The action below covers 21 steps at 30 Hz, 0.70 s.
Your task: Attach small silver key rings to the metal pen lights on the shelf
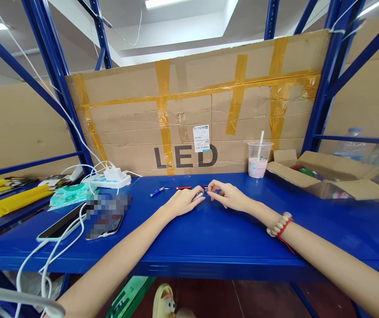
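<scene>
My left hand (184, 201) is closed over the middle of the blue shelf top, its fingers round a small silvery, purplish object (197, 195) that is mostly covered. Facing it, my right hand (230, 196) has thumb and forefinger bent close together near the left fingertips. Whatever sits in that pinch is too small to make out. Just left of my left hand lies a short blue metal tube with a clip end (158, 191). A similar red tube (184, 188) rests behind the left knuckles. Another small red piece (204, 187) shows partly between the hands.
Left on the blue shelf (189, 243) are two phones, one being the light-cased phone (61, 225), white cables and a power strip (110, 179). At right stand a plastic cup with a straw (257, 165) and an open cardboard box (324, 174). A taped cardboard panel (126, 132) closes the back.
</scene>
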{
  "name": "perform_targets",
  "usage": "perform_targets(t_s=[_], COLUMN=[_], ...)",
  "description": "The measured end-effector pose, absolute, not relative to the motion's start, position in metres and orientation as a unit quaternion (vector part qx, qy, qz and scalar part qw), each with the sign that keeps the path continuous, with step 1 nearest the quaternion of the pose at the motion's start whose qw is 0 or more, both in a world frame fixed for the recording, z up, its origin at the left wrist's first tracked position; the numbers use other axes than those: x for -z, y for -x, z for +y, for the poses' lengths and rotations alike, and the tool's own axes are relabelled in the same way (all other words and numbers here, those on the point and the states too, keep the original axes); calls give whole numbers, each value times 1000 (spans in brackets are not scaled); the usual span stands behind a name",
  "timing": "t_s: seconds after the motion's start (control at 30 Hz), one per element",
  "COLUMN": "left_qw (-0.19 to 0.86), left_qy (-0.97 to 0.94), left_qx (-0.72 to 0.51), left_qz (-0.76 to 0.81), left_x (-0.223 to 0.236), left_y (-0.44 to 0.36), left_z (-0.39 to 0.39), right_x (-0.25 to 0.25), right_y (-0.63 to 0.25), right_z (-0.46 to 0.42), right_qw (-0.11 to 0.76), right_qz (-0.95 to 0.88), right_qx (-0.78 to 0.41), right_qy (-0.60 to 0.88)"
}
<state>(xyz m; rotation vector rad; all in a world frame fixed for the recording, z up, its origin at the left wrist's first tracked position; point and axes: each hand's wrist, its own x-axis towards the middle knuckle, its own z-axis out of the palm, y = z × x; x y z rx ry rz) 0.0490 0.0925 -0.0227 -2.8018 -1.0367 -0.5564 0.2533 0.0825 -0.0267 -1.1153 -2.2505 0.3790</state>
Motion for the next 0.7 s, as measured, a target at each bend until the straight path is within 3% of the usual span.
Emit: perform_targets(t_s=[0.37, 0.7], left_qw=[88, 107], left_qy=[916, 916], left_qx=[209, 190], left_qz=[-330, -337], left_x=[24, 26], left_y=[-48, -50], left_z=[96, 102], right_x=[28, 30], right_y=[-253, -253], right_z=[85, 87], right_qw=[275, 317], right_qz=[-857, -844], right_qx=[-139, -147], right_qy=[413, 406])
